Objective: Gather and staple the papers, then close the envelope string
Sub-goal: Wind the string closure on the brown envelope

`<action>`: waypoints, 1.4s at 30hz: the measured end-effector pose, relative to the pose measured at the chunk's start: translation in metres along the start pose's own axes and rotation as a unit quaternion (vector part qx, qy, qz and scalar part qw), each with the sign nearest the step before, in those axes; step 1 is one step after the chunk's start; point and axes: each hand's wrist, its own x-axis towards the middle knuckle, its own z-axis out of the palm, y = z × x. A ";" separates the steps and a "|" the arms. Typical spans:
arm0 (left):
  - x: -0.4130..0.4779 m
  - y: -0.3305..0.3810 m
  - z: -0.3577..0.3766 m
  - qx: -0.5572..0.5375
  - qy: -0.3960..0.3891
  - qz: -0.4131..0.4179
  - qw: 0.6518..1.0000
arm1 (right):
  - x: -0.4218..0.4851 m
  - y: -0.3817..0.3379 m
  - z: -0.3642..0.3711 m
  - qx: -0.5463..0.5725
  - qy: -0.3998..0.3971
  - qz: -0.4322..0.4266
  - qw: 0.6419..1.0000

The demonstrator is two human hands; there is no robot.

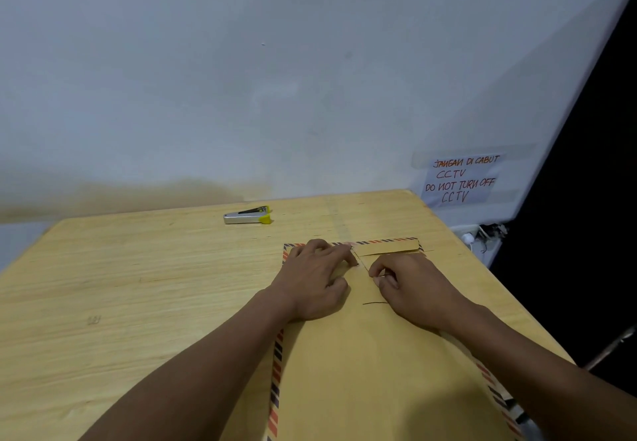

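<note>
Head view. Large brown paper envelope with red-and-blue striped border (362,371) flat on light wooden desk (138,285), lower centre to lower right of frame, folded flap end toward wall. Left hand (315,282) palm-down on envelope's upper part, fingers stretched toward flap centre, grip released, pressing only. Right hand (413,289) just beside it at centre right, grip clenched, pinching thin dark string (375,302); loose string end lying on envelope between hands. Silver stapler with yellow tip (247,215) on desk at frame centre, well apart from envelope. Handwritten paper notice (460,180) on wall, right of frame.
</note>
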 end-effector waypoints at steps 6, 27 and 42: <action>0.000 0.003 -0.004 -0.034 0.000 -0.028 0.999 | 0.005 -0.014 -0.001 0.087 -0.040 0.031 0.995; -0.004 -0.041 -0.018 -0.159 0.108 -0.073 0.979 | 0.107 -0.063 -0.008 -0.036 -0.253 -0.013 0.967; -0.001 -0.044 -0.009 -0.127 0.098 -0.019 0.987 | 0.153 -0.029 -0.002 0.077 -0.236 -0.016 0.968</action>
